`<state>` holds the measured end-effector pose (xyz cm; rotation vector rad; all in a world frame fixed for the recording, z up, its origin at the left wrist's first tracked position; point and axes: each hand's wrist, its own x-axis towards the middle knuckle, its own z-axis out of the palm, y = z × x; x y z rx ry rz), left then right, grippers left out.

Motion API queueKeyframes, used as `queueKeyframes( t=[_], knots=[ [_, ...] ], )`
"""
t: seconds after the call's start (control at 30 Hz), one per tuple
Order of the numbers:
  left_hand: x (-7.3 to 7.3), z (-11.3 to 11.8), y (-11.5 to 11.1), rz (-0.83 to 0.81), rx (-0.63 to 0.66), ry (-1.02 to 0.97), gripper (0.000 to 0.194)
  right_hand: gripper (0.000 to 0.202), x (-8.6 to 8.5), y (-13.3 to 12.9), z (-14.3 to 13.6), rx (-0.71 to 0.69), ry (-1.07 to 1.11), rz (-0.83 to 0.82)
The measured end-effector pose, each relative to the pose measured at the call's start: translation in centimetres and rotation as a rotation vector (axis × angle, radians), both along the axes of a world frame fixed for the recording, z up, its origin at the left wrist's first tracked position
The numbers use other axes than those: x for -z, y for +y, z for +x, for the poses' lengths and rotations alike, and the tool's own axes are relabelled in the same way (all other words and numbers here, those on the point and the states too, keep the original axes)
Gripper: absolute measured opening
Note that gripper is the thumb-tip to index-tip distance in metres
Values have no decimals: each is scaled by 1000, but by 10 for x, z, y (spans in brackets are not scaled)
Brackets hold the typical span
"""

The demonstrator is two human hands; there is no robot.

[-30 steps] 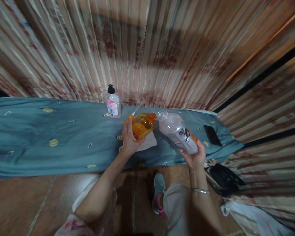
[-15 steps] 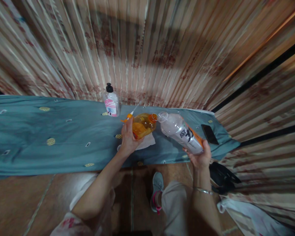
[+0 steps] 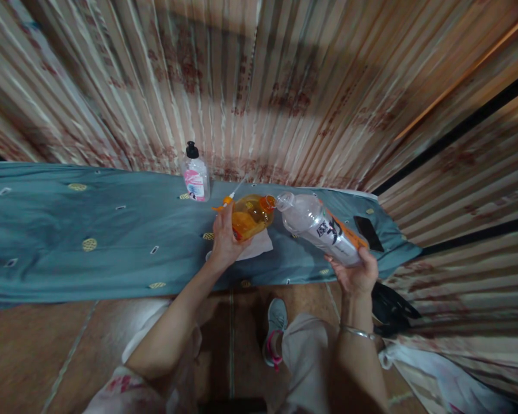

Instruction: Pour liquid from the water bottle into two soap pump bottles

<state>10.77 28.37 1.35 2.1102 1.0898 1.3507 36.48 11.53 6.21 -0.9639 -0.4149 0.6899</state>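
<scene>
My left hand (image 3: 228,242) is closed around an orange see-through bottle (image 3: 251,217), tilted with its open neck to the right. Amber liquid shows inside it. My right hand (image 3: 356,270) grips the lower end of a clear plastic bottle (image 3: 313,221) with an orange and white label, tilted with its open mouth up and to the left. The two mouths meet or nearly touch; I cannot tell which. Just behind my left fingers lies an orange pump top (image 3: 225,201) with a thin tube. Under the orange bottle a white cloth or tissue (image 3: 259,246) is spread.
A clear bottle with a black pump cap (image 3: 195,178) stands at the back, left of centre. At the right a black phone (image 3: 368,233) lies on the teal patterned cloth (image 3: 125,230). Pleated curtains (image 3: 224,86) hang behind; a black bag (image 3: 392,307) sits at lower right.
Both bottles stay mouth to mouth. The clear bottle's base and my right hand have shifted slightly right. The whole view has moved a little.
</scene>
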Motion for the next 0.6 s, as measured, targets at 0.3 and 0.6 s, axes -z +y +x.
queueKeyframes(
  t=[0.3, 0.6],
  knots=[
    [2, -1, 3, 24, 6, 16, 100, 49, -7, 3, -2, 54, -24, 71],
    [4, 2, 3, 12, -18, 24, 108, 48, -7, 6, 0, 118, 15, 55]
  ],
)
